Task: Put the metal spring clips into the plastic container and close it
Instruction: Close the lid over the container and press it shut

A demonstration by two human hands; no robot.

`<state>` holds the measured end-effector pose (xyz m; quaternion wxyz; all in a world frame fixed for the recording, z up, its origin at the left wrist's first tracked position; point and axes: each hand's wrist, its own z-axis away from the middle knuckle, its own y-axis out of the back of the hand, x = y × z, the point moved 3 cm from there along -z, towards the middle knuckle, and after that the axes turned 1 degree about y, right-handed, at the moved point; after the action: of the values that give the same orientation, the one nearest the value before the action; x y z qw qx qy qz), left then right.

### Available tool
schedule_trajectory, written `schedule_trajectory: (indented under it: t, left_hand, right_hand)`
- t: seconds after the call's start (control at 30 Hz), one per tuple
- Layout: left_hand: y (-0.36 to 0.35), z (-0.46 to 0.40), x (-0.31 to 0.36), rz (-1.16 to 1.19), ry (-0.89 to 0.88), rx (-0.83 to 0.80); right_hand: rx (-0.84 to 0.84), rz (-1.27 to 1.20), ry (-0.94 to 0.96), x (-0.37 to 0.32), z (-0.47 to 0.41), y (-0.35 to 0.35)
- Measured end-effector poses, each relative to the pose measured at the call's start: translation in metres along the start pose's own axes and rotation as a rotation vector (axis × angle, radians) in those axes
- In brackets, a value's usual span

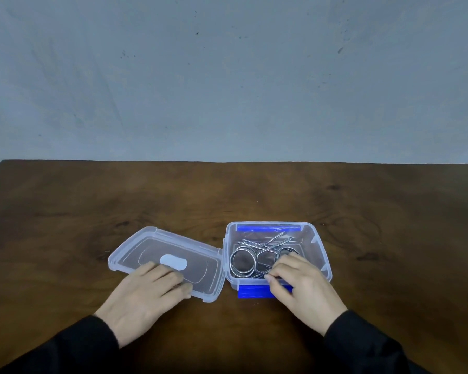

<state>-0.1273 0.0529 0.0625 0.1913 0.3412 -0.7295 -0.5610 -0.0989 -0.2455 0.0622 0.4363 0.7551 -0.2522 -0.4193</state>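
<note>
metal spring clips point(257, 259) fill the open container point(319, 249); right hand point(300, 287) pinches one, left hand point(143, 295) flat on lid point(135, 245).

1 container point(319, 247), 1 lid point(146, 244), 2 blue latches point(268, 228), 2 hands point(143, 295); spring clips point(242, 261) too tangled to count.

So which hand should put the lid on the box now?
Probably the left hand. It already rests flat on the lid, which lies open beside the container. The right hand is busy at the spring clips inside, over the container's near rim.
</note>
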Motion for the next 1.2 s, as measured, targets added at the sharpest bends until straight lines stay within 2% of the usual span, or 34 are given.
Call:
schedule_trajectory:
  t: [0.17,0.33,0.4,0.43,0.53,0.6,0.63,0.7,0.77,0.87,0.97,1.1,1.2]
  left_hand:
    - [0.053,-0.018,-0.001,0.062,-0.102,0.018]
    - [0.111,-0.08,0.022,0.077,-0.154,0.078]
    - [0.126,-0.106,0.033,0.16,-0.136,0.118]
    - [0.132,-0.12,0.037,0.21,-0.102,0.148]
    - [0.131,-0.148,0.027,0.268,0.074,0.26]
    - [0.115,-0.154,0.005,0.288,0.334,0.285]
    - [0.105,-0.152,-0.004,0.376,0.489,0.264]
    - [0.081,-0.145,-0.009,0.725,0.751,0.183]
    - [0.059,-0.14,0.002,1.111,0.854,0.132]
    - [0.036,-0.136,0.018,1.28,0.955,0.218]
    - [0.01,-0.131,0.023,1.112,1.018,0.217]
    - [-0.024,-0.125,0.02,0.776,1.052,0.117]
    - [-0.041,-0.122,0.019,0.742,1.08,0.059]
  right_hand:
    - [-0.06,-0.062,-0.039,-0.009,0.001,0.01]
    - [-0.103,-0.348,-0.084,-0.036,0.0,0.023]
    - [-0.012,-0.534,-0.141,-0.043,-0.002,0.028]
    - [0.091,-0.623,-0.16,-0.044,-0.003,0.033]
    - [0.386,-0.799,-0.194,-0.035,-0.007,0.051]
    - [0.452,-0.864,-0.262,-0.025,-0.011,0.068]
    - [0.448,-0.873,-0.312,-0.017,-0.013,0.076]
    - [0.387,-0.925,-0.429,0.002,-0.015,0.084]
    - [0.313,-1.007,-0.513,0.018,-0.017,0.086]
    - [0.283,-0.926,-0.56,0.035,-0.019,0.084]
    - [0.276,-0.733,-0.606,0.055,-0.017,0.07]
    - [0.262,-0.486,-0.675,0.079,-0.014,0.048]
    - [0.248,-0.347,-0.687,0.088,-0.013,0.04]
